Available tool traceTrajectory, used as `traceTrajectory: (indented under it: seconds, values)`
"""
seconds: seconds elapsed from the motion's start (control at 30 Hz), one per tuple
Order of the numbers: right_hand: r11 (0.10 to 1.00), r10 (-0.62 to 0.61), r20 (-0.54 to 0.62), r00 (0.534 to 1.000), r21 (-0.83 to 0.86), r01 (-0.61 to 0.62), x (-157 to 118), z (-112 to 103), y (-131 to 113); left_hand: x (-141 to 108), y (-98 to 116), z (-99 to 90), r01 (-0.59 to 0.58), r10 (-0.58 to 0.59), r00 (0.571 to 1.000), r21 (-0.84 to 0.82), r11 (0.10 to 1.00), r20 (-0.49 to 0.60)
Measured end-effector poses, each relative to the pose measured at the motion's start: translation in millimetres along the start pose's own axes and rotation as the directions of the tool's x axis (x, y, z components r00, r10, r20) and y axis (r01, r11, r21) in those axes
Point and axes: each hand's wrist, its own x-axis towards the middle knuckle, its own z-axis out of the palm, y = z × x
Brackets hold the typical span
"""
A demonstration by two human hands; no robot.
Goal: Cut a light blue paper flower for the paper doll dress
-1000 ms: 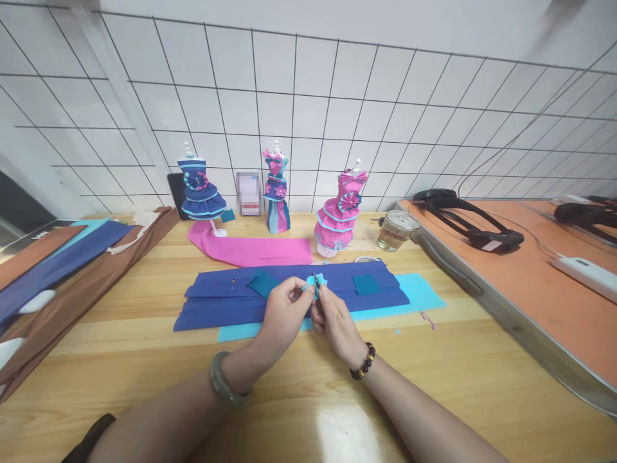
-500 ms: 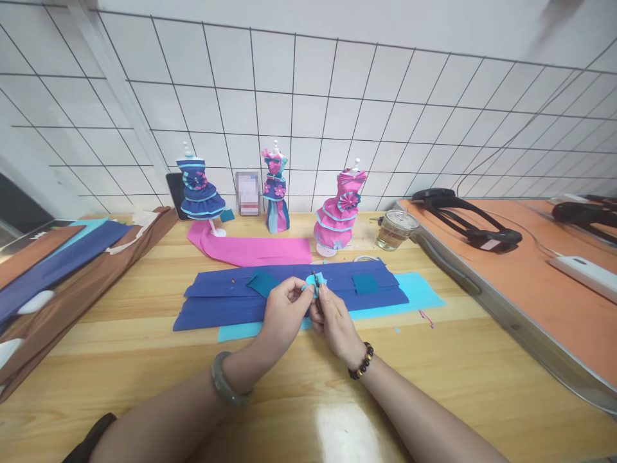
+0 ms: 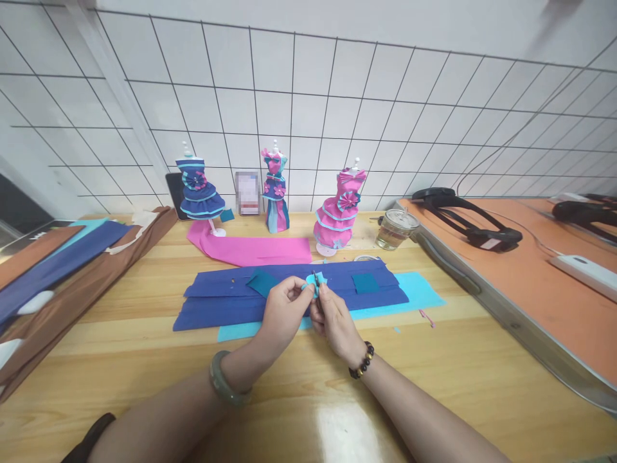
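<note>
My left hand (image 3: 288, 308) pinches a small light blue paper piece (image 3: 318, 278) between thumb and fingers. Against it, my right hand (image 3: 336, 319) is closed on a small dark tool, likely scissors (image 3: 315, 280), whose thin tips show at the light blue piece; its handles are mostly hidden by the fingers. Both hands are close together over the dark blue crepe paper (image 3: 216, 312). Two teal squares lie on that paper, one (image 3: 366, 283) to the right of my hands and one (image 3: 261, 281) to the left. Light blue paper (image 3: 419, 289) sticks out beneath the dark blue sheet.
Three small mannequins in paper dresses, blue (image 3: 195, 186), mixed-colour (image 3: 276, 193) and pink (image 3: 337, 209), stand at the back. Pink paper (image 3: 260, 251), a phone (image 3: 248, 193) and a glass cup (image 3: 397, 229) are nearby. Black headgear (image 3: 467, 222) lies on an orange surface (image 3: 544, 283) at right.
</note>
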Motion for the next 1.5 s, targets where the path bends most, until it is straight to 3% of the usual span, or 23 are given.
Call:
traceTrajectory:
  seconds: [0.9,1.5]
  values:
    - [1.000,-0.002,0.008,1.000,-0.015,0.002,-1.1,-1.4,-3.9,4.3,-1.9,-2.8,0.026,-0.025,0.999,-0.018,0.999,0.034]
    - [0.999,-0.006,0.039,0.999,-0.031,0.007,-0.2,-6.1,-7.5,6.0,0.6,-7.1,0.005,-0.006,0.993,0.015,1.000,0.114]
